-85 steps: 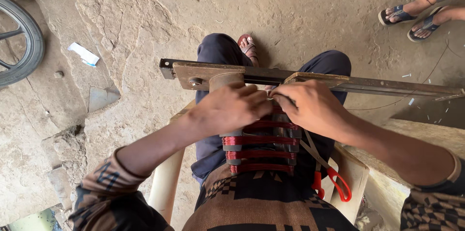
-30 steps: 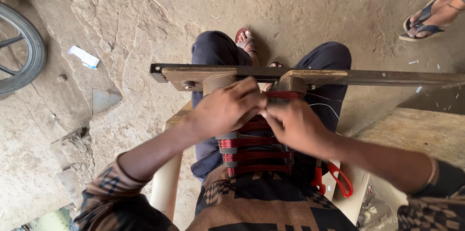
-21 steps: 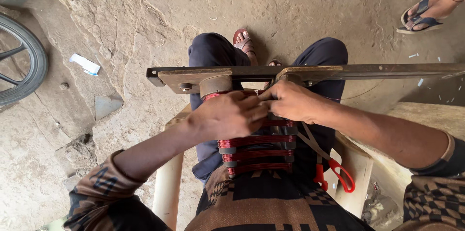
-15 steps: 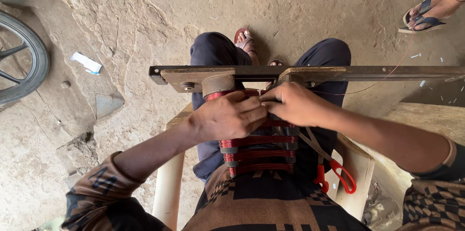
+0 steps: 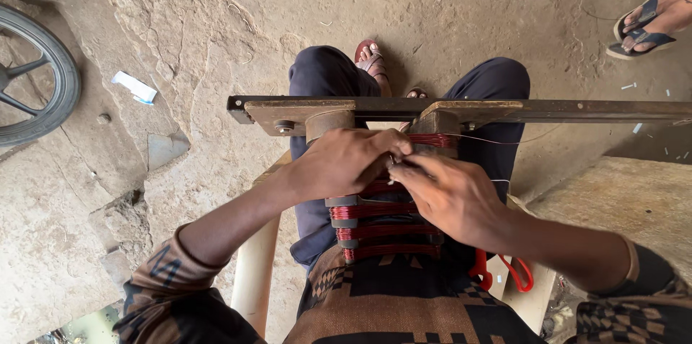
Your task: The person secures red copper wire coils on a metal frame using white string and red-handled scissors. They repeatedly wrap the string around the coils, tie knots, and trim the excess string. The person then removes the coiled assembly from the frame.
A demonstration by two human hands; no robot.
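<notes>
A winding former [image 5: 375, 228] wrapped with several bands of red copper wire lies in my lap, fixed to a metal bar [image 5: 562, 109] with wooden blocks across my knees. My left hand [image 5: 344, 164] is curled over the upper bands of the former. My right hand [image 5: 448, 196] pinches the thin wire beside it, fingertips meeting the left hand's. A fine strand of wire [image 5: 497, 143] runs off to the right under the bar.
Red-handled scissors [image 5: 504, 275] lie on the plastic chair [image 5: 254, 265] by my right hip. A wheel [image 5: 40, 84] stands at the far left on the dirt floor. Another person's sandalled feet [image 5: 645, 23] are at the top right. A concrete slab [image 5: 627, 203] sits right.
My right hand has slid down from the bar's wooden block to the upper bands. My left hand stayed on the former. The view has shifted slightly.
</notes>
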